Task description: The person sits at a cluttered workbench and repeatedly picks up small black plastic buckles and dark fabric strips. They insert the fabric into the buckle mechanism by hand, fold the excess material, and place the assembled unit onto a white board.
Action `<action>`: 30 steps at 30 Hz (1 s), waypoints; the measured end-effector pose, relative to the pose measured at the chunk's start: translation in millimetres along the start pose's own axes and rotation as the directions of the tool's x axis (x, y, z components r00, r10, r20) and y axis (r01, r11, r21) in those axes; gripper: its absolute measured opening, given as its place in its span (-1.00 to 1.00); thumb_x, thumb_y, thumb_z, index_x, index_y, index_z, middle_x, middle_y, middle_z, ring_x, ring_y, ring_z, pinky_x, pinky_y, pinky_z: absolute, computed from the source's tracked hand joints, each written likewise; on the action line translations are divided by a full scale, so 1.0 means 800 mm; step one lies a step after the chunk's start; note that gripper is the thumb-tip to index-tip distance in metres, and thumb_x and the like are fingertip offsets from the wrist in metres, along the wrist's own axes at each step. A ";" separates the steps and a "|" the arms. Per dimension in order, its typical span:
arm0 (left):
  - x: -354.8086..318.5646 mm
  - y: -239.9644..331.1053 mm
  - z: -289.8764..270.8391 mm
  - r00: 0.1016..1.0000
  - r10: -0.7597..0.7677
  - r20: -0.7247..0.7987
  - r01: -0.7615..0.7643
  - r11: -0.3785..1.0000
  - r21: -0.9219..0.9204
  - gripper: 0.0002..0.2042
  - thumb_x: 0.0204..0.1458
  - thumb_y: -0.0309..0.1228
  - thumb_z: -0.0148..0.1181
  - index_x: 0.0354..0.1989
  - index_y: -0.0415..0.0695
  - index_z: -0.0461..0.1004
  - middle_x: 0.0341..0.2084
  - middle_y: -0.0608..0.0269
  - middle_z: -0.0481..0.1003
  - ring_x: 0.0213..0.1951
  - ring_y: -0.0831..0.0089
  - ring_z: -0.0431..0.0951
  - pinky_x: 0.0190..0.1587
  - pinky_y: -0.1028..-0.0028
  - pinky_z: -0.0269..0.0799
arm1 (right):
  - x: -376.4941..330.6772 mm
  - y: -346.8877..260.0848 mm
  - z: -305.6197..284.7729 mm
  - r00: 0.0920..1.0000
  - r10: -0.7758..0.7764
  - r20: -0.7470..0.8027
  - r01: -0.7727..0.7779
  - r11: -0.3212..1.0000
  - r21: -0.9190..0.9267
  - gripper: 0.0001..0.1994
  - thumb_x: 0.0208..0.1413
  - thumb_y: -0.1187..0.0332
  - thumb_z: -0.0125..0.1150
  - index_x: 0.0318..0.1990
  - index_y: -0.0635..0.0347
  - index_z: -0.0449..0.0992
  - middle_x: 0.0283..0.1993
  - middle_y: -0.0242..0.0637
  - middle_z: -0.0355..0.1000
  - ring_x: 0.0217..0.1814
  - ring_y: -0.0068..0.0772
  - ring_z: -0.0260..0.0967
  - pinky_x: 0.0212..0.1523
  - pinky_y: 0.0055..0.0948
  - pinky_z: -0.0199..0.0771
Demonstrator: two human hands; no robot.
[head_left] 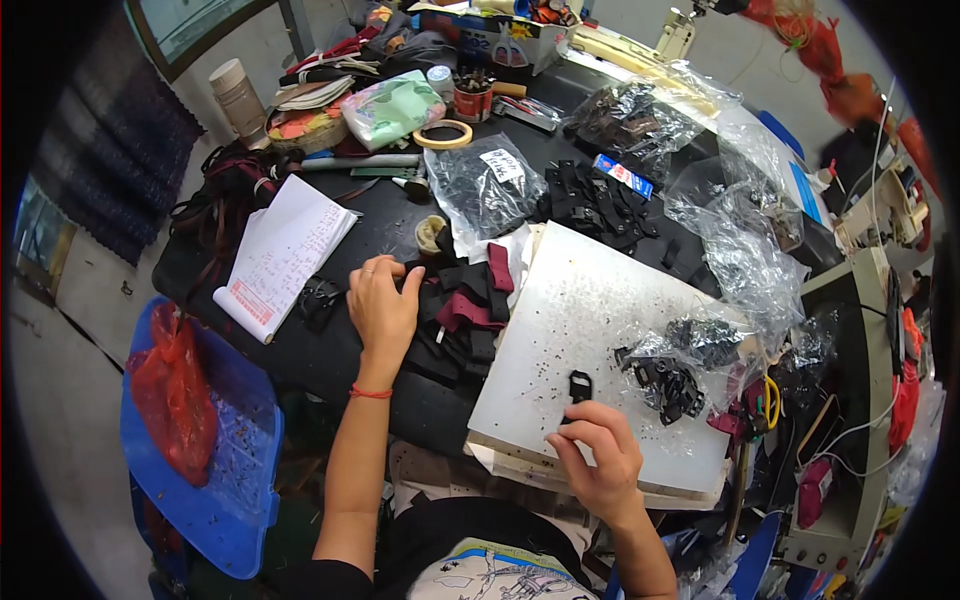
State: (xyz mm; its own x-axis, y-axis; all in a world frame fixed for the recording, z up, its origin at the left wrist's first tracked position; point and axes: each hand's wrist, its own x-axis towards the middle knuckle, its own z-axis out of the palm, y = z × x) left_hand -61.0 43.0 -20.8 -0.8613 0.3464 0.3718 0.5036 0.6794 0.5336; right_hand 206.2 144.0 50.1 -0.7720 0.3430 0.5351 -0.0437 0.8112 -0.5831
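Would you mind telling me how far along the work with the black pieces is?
Done: cannot tell. In hand: the right hand pinches a black piece on the white board; the left hand rests on the fabric strips. Left: bagged black parts remain.

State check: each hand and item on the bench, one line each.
left hand: resting palm-down on the pile of black and maroon fabric pieces
right hand: pinching a small black piece against the white cutting board
white notepad: open, lying flat
roll of tan tape: lying flat
clear plastic bag of black parts: lying crumpled
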 end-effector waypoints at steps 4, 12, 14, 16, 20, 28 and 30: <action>0.017 -0.007 -0.003 0.976 -0.189 -0.109 0.112 0.860 -0.497 -0.83 0.02 -0.39 0.22 -0.34 -0.25 0.46 -0.35 0.16 0.52 -0.34 0.34 0.54 -0.30 0.38 0.44 | -0.010 -0.002 -0.004 0.972 0.235 -0.033 -0.229 0.965 0.125 -0.74 -0.17 0.64 0.34 -0.26 0.29 0.48 -0.22 -0.17 0.43 -0.26 -0.31 0.44 -0.29 -0.43 0.48; -0.063 0.114 -0.075 0.957 -0.034 0.288 0.278 0.391 -0.877 -0.81 0.11 -0.53 0.10 -0.12 -0.31 0.46 -0.32 0.23 0.51 -0.39 0.58 0.53 -0.29 0.60 0.47 | 0.006 -0.012 -0.001 0.943 0.334 0.011 -0.317 0.882 0.348 -0.79 -0.11 0.64 0.30 -0.26 0.25 0.53 -0.35 -0.24 0.43 -0.40 -0.50 0.39 -0.43 -0.60 0.39; -0.095 0.120 -0.076 0.886 0.063 0.460 0.406 0.375 -0.833 -0.82 0.11 -0.53 0.12 -0.14 -0.31 0.47 -0.33 0.24 0.53 -0.33 0.59 0.53 -0.24 0.59 0.47 | 0.018 -0.018 0.003 0.935 0.355 0.023 -0.338 0.866 0.368 -0.83 -0.08 0.60 0.30 -0.28 0.25 0.53 -0.35 -0.29 0.42 -0.46 -0.60 0.32 -0.49 -0.63 0.30; -0.111 0.126 -0.074 0.859 0.094 0.503 0.465 0.268 -0.844 -0.83 0.11 -0.52 0.12 -0.16 -0.32 0.49 -0.34 0.24 0.53 -0.30 0.60 0.52 -0.21 0.60 0.46 | 0.022 -0.021 0.006 0.901 0.432 0.028 -0.404 0.816 0.413 -0.84 -0.06 0.58 0.29 -0.27 0.25 0.53 -0.35 -0.31 0.42 -0.47 -0.62 0.30 -0.50 -0.64 0.28; -0.126 0.140 -0.077 0.808 0.146 0.571 0.533 0.232 -0.814 -0.81 0.13 -0.50 0.10 -0.12 -0.31 0.49 -0.33 0.24 0.54 -0.28 0.62 0.51 -0.17 0.60 0.46 | 0.014 -0.011 0.001 0.873 0.486 -0.031 -0.426 0.793 0.435 -0.87 -0.01 0.56 0.27 -0.27 0.26 0.52 -0.36 -0.32 0.42 -0.49 -0.66 0.30 -0.53 -0.65 0.26; -0.131 0.133 -0.078 0.803 0.220 0.554 0.496 0.271 -0.825 -0.80 0.08 -0.53 0.16 -0.13 -0.30 0.48 -0.30 0.22 0.54 -0.27 0.60 0.52 -0.15 0.58 0.45 | 0.015 -0.014 0.003 0.772 0.634 0.046 -0.523 0.592 0.614 -0.88 0.01 0.54 0.25 -0.26 0.29 0.51 -0.36 -0.31 0.43 -0.44 -0.62 0.39 -0.42 -0.66 0.36; -0.125 0.135 -0.082 0.785 0.275 0.554 0.483 0.288 -0.827 -0.80 0.05 -0.56 0.19 -0.15 -0.30 0.48 -0.28 0.20 0.53 -0.26 0.57 0.53 -0.13 0.56 0.45 | 0.015 -0.013 0.001 0.764 0.639 0.083 -0.549 0.577 0.604 -0.86 0.01 0.54 0.25 -0.25 0.30 0.50 -0.36 -0.31 0.43 -0.42 -0.61 0.39 -0.38 -0.65 0.39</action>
State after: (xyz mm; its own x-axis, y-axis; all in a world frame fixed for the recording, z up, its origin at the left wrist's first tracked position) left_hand 83.5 39.1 49.6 -0.5754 0.8177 0.0179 -0.2147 -0.1722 0.9614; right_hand 196.8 139.3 62.5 -0.6707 0.7415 -0.0148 0.0153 -0.0061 -0.9999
